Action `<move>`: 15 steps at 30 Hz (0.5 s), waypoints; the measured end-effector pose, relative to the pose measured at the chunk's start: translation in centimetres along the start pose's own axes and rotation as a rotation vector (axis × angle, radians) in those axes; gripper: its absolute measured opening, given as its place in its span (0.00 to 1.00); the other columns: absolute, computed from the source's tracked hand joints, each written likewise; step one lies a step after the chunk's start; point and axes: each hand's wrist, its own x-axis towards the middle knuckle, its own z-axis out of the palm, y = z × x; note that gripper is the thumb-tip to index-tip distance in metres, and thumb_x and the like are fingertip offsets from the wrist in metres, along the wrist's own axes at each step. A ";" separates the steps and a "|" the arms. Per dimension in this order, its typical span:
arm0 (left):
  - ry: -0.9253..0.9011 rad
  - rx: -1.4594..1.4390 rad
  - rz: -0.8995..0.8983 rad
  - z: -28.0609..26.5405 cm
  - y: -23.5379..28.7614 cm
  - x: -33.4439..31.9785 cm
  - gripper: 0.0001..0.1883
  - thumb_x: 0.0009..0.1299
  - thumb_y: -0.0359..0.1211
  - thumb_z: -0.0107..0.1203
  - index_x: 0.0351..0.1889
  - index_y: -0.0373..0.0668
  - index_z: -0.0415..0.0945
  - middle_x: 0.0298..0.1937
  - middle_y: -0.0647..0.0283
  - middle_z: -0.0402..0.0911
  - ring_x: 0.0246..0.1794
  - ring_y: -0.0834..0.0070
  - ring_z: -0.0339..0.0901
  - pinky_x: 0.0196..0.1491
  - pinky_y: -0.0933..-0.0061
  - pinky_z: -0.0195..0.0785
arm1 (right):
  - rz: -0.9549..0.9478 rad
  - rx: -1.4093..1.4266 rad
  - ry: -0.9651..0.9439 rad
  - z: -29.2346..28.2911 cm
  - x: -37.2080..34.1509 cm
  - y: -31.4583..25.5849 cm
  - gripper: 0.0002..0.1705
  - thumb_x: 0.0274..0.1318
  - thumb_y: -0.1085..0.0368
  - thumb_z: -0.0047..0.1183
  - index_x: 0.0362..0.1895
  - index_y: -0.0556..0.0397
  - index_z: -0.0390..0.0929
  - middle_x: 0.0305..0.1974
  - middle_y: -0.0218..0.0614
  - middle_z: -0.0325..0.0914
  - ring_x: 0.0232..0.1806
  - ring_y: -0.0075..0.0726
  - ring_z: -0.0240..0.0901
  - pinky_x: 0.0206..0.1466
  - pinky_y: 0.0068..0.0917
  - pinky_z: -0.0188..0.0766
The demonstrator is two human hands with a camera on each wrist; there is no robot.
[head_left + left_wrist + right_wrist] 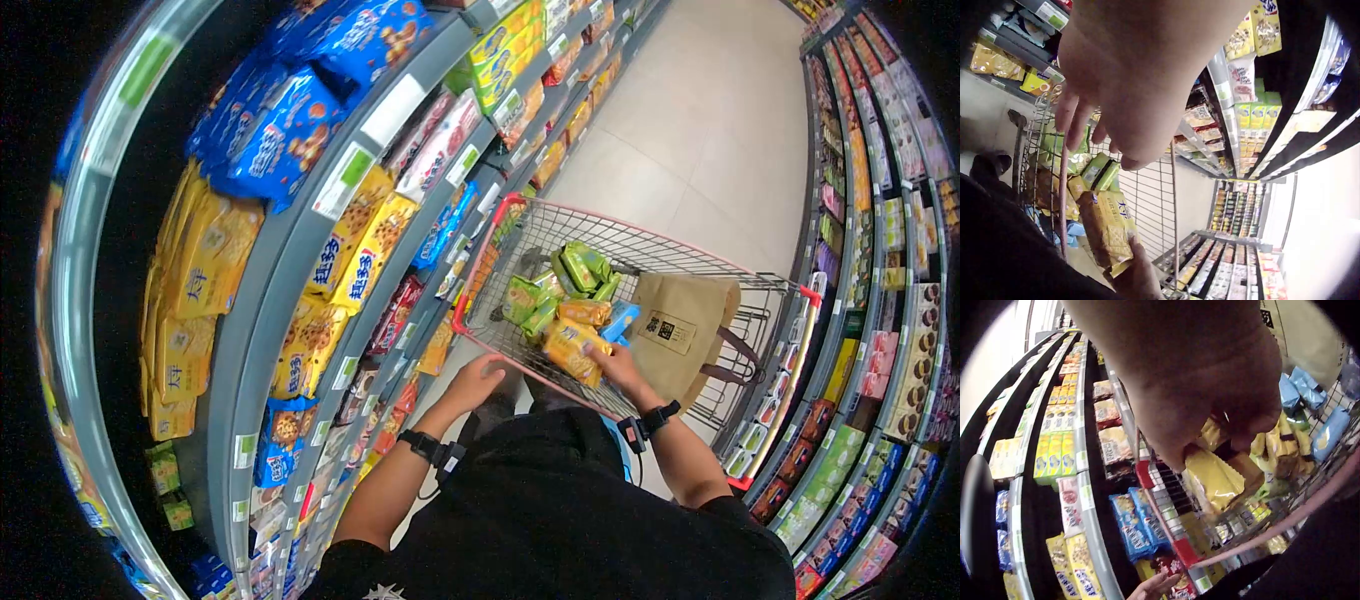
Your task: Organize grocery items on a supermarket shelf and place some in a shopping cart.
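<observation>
In a shop aisle, blue snack bags (290, 130) and yellow packs (205, 260) crowded the tall shelf (268, 290) at the far left. Beside it was the person's left hand (472, 388), its grip relaxed and the fingers loosely extended by the near rim of a wire shopping cart (459, 318); whether they touched the rim could not be told. Inside the cart, green packs (583, 268) lay in a loose heap. Next to them was a yellow cracker pack (572, 352), above the basket near its near side, pinched at one end in the grip of the right hand (625, 374). A light-blue pack (620, 322) lay just beyond, beside an upright tan bag (680, 315). With only one end pinched, the yellow pack could have swung or slipped onto the heap; too tight a squeeze might have cracked its contents. An unsteadied cart could have rolled, making the pack catch the rim.
</observation>
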 end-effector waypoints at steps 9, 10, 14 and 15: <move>-0.072 0.299 -0.003 0.1 -2.9 4.5 0.25 0.68 0.35 0.56 0.63 0.42 0.70 0.73 0.50 0.59 0.69 0.58 0.65 0.61 0.66 0.68 | -0.042 -0.279 0.174 -1.8 8.9 4.1 0.31 0.53 0.48 0.62 0.50 0.62 0.78 0.37 0.45 0.81 0.33 0.34 0.80 0.36 0.29 0.76; -0.070 0.328 0.061 0.3 -3.1 4.5 0.25 0.68 0.35 0.56 0.64 0.43 0.70 0.73 0.50 0.59 0.69 0.58 0.65 0.61 0.66 0.68 | -0.059 -0.282 0.171 -1.7 9.0 4.0 0.31 0.53 0.48 0.62 0.50 0.62 0.78 0.37 0.45 0.81 0.33 0.34 0.80 0.36 0.29 0.76; -0.061 0.309 0.019 -0.2 -1.8 5.4 0.27 0.68 0.35 0.56 0.67 0.45 0.68 0.71 0.49 0.62 0.68 0.57 0.66 0.61 0.64 0.67 | -0.212 -0.529 -0.180 -1.1 9.1 1.0 0.32 0.50 0.55 0.63 0.54 0.66 0.75 0.45 0.49 0.81 0.48 0.40 0.78 0.53 0.33 0.73; 0.012 0.287 0.063 -0.4 -1.6 5.3 0.25 0.68 0.38 0.56 0.63 0.42 0.70 0.65 0.47 0.69 0.66 0.53 0.67 0.66 0.60 0.61 | -0.127 -0.527 -0.364 -0.9 8.4 -0.7 0.29 0.51 0.54 0.61 0.53 0.62 0.78 0.43 0.47 0.82 0.47 0.39 0.79 0.52 0.31 0.73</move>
